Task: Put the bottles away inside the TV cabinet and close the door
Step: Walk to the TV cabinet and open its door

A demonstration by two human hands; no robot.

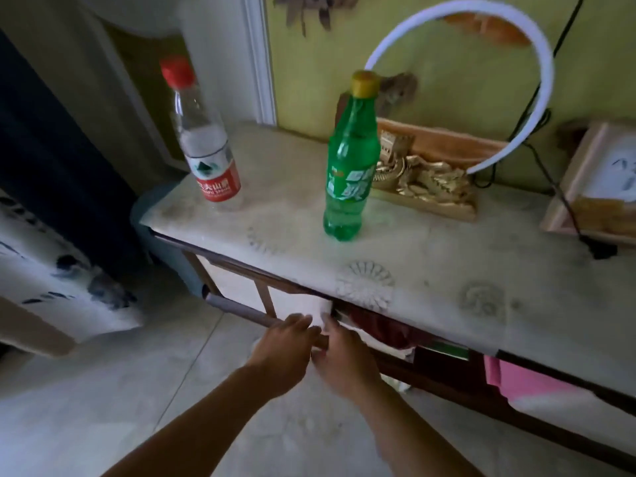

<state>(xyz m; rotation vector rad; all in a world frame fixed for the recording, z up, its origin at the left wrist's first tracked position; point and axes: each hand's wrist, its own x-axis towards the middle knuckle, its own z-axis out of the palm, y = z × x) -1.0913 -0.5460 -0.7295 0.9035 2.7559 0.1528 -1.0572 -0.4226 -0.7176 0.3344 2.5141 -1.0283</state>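
Two bottles stand upright on the pale patterned top (447,270) of the TV cabinet. A clear water bottle (206,149) with a red cap and red label is near the left end. A green soda bottle (349,173) with a yellow cap is nearer the middle. Below the top's front edge, the wood-framed cabinet door (241,309) stands swung outward. My left hand (285,342) lies over the right end of its upper edge. My right hand (344,359) curls around that same end, touching the left one. Motion blur hides the fingers' exact hold.
A gold ornament (423,184), a white ring light (516,63), a framed picture (599,180) and a black cable (564,201) occupy the back of the top. Inside the cabinet I see a dark red item (382,328) and a pink cloth (523,380). Tiled floor (137,390) lies below.
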